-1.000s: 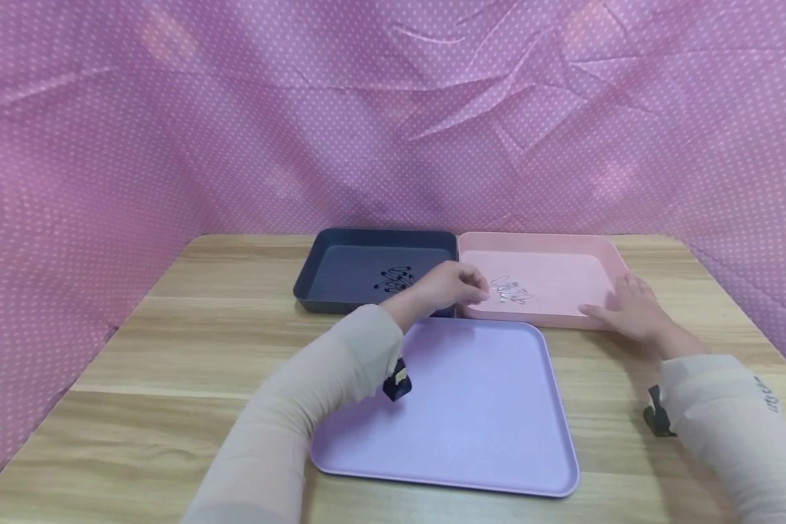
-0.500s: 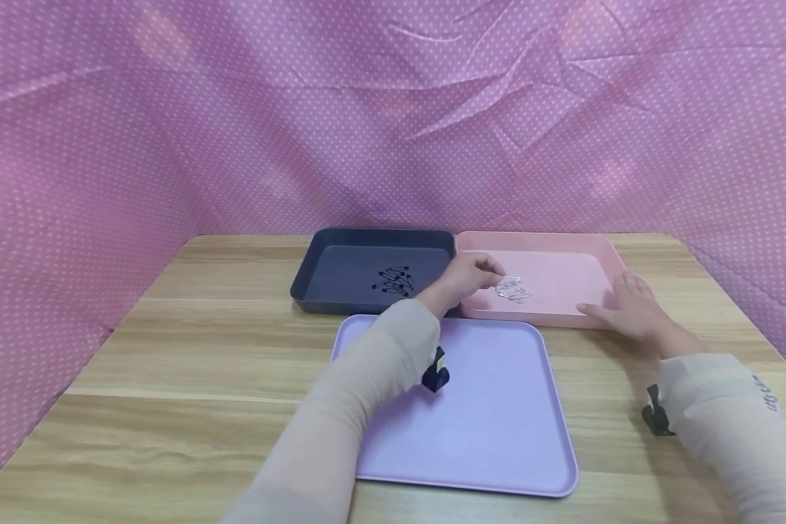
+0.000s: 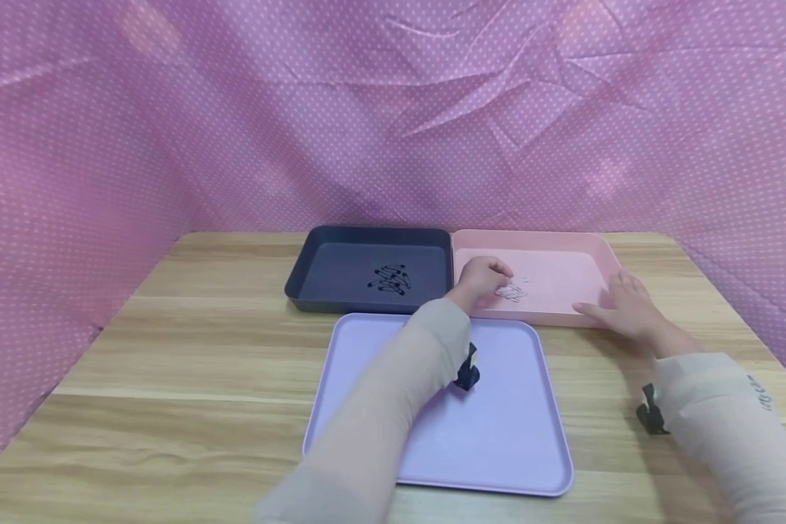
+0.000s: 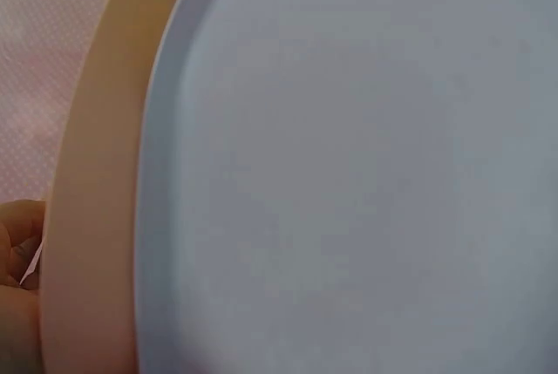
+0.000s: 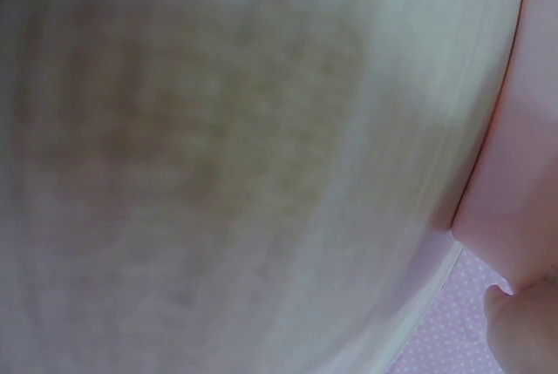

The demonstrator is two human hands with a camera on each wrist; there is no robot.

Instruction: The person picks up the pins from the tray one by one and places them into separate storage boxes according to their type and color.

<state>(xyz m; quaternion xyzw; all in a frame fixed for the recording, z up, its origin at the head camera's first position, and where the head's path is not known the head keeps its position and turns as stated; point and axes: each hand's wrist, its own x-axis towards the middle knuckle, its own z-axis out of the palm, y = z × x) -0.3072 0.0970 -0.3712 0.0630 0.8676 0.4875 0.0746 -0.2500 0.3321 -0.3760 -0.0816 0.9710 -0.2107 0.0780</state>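
My left hand (image 3: 485,279) reaches over the front wall of the pink tray (image 3: 557,269), fingers bent down at a small heap of silvery wire pieces (image 3: 512,291) that look like safety pins. Whether a pin is between its fingertips is too small to tell. In the left wrist view, part of this hand (image 4: 16,282) shows behind the tray's wall (image 4: 96,182). My right hand (image 3: 629,309) rests spread at the pink tray's front right corner, thumb by the front rim, fingers along the right side. In the right wrist view, only a bit of that hand (image 5: 523,326) shows.
Left of the pink tray stands a dark tray (image 3: 321,273) with several black pins (image 3: 389,280). A flat lavender tray (image 3: 498,415) lies in front, under my left forearm. All stand on a wooden table (image 3: 170,378), with a dotted pink curtain (image 3: 367,145) behind.
My left hand has moved right and slightly farther over the pink tray, to the silvery heap, whose pieces have shifted. The right hand has stayed at the corner.
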